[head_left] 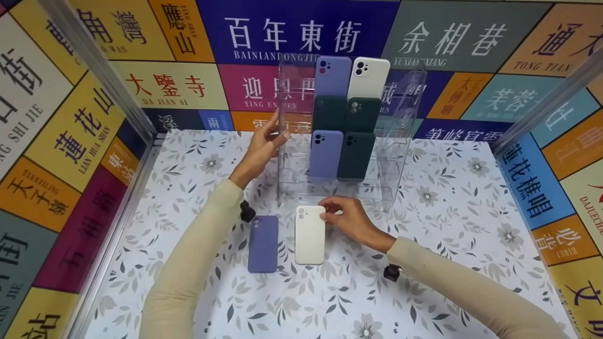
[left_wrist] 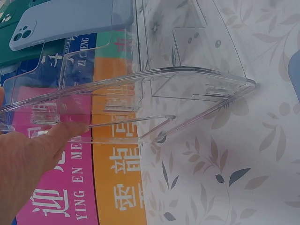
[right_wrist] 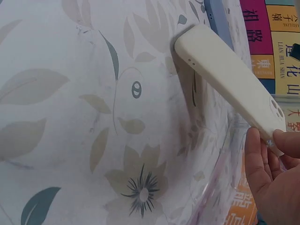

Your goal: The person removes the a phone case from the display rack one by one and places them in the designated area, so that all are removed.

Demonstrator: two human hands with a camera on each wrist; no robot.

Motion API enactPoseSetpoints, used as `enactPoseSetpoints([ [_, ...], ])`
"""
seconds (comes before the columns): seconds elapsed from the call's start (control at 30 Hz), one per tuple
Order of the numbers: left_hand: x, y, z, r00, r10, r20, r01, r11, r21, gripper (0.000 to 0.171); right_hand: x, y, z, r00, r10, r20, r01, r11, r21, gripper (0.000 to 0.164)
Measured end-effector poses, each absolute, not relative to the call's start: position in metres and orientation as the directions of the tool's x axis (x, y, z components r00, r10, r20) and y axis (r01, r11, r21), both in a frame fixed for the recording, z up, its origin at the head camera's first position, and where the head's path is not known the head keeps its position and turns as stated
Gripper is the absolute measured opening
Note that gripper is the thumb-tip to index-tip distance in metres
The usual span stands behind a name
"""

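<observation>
My right hand (head_left: 353, 219) pinches a white phone case (head_left: 310, 235) by its upper right corner, thumb on the camera-hole face and fingers behind. In the right wrist view the case (right_wrist: 225, 79) slants, its far end close over the cloth. My left hand (head_left: 259, 153) grips the left side panel of a clear acrylic display rack (head_left: 395, 169), with the thumb (left_wrist: 65, 131) on the near face. Beside the white case lies a purple phone case (head_left: 264, 245) on the table.
Standing in the rack are two lilac cases (head_left: 326, 155), a white one (head_left: 370, 82) and several dark green ones (head_left: 356, 157). A floral cloth (head_left: 438, 221) covers the table. Walls printed with street names (head_left: 297, 28) enclose the back and sides.
</observation>
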State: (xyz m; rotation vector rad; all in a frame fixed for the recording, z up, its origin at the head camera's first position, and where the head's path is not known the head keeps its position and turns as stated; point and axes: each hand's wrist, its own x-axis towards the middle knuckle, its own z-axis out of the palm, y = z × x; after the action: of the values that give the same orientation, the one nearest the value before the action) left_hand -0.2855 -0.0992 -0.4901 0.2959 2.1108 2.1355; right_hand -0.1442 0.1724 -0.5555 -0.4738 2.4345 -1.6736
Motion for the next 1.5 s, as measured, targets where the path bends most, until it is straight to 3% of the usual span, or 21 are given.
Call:
enactPoseSetpoints([
  [0.53,-0.286,-0.102,-0.49,-0.975,0.219,0.045,0.047,0.004,0.999,0.079,-0.148,0.153,-0.581,-0.942,-0.335,0.04,-0.178,0.394,-0.902,0.026],
  [0.93,-0.285,-0.102,-0.49,-0.974,0.223,0.035,0.04,0.019,0.999,0.077,-0.149,0.139,-0.6,-0.932,-0.362,-0.017,-0.115,0.341,-0.933,0.022],
  [1.5,-0.285,-0.099,-0.492,-0.973,0.226,0.04,0.034,-0.031,0.999,0.079,-0.15,0.124,-0.601,-0.935,-0.344,-0.081,-0.056,0.371,-0.927,0.021],
])
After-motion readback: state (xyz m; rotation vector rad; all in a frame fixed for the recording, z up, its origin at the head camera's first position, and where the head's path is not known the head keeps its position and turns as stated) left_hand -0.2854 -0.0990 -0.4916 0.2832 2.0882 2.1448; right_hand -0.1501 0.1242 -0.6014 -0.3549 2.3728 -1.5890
